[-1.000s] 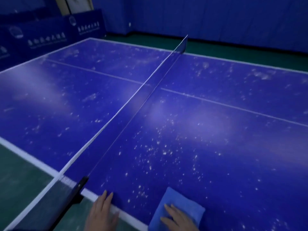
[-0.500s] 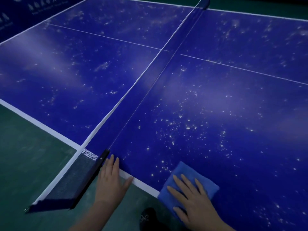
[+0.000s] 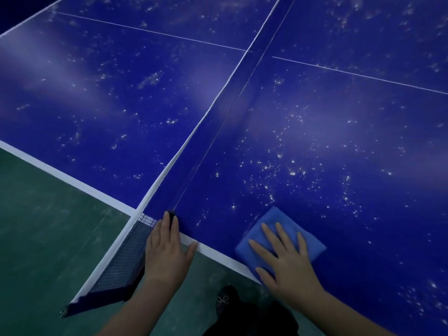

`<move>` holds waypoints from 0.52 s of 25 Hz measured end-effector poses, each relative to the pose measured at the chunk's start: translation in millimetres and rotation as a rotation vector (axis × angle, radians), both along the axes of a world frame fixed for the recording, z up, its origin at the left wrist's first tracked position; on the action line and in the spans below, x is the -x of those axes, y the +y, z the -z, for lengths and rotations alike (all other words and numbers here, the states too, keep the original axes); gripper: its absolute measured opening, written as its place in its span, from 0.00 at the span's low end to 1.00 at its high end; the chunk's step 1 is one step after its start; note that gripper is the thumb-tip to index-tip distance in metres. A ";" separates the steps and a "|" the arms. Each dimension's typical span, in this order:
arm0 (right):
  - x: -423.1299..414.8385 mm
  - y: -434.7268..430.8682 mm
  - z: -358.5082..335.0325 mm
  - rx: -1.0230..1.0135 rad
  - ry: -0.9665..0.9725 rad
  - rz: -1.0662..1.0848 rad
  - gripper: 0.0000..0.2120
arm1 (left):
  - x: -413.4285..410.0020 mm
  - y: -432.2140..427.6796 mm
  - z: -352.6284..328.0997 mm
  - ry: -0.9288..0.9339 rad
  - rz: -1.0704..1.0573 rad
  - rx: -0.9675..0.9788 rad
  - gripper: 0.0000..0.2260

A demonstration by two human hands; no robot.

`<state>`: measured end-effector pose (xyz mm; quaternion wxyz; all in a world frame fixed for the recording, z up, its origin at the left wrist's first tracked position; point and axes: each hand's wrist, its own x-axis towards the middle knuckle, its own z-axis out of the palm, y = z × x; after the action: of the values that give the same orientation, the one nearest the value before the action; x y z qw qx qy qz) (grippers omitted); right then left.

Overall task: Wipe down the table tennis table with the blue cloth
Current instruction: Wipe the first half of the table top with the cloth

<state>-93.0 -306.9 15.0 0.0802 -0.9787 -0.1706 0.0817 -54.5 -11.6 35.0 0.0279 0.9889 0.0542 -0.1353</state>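
Flat and spread, the right hand point(image 3: 288, 260) presses the cloth point(image 3: 281, 236) on the bench point(image 3: 315, 141) at its near edge. Left hand point(image 3: 167, 251), fingers open, rests by the net point(image 3: 126, 258), holding nothing. No writing shows.

Green floor point(image 3: 43, 226), dark shoe point(image 3: 224, 299) below

The near part of the blue cloth point(image 3: 288, 229) is hidden under the right hand point(image 3: 283, 260). The table point(image 3: 339, 117) is cut off at the far and right edges. The net's point(image 3: 218, 132) far end is cut off too.
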 end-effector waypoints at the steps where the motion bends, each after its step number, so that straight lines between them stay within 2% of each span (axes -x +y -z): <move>1: -21.4 17.1 -0.6 0.001 -0.031 -0.056 0.27 | -0.3 0.5 0.5 0.003 0.001 0.000 0.42; 2: -45.5 26.4 -4.0 0.021 -0.040 -0.066 0.27 | -1.0 0.8 1.6 0.002 -0.004 0.012 0.42; 4: -78.2 19.9 -6.9 0.078 0.001 0.058 0.28 | -0.8 3.7 3.0 0.012 -0.021 0.055 0.42; 7: -54.1 -14.7 -0.2 0.056 -0.095 0.206 0.27 | 0.8 7.9 4.9 0.009 -0.039 0.109 0.42; 10: -4.2 0.7 5.2 0.000 -0.084 0.065 0.27 | 2.3 11.2 8.2 -0.010 -0.044 0.177 0.43; 13: -36.8 47.5 5.1 -0.011 -0.049 -0.141 0.27 | 4.1 18.1 14.0 -0.041 -0.024 0.197 0.43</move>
<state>-56.2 -259.4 9.9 0.0753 -0.9654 -0.2417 0.0621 -58.5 6.5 21.0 0.1280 0.9832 0.0519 -0.1194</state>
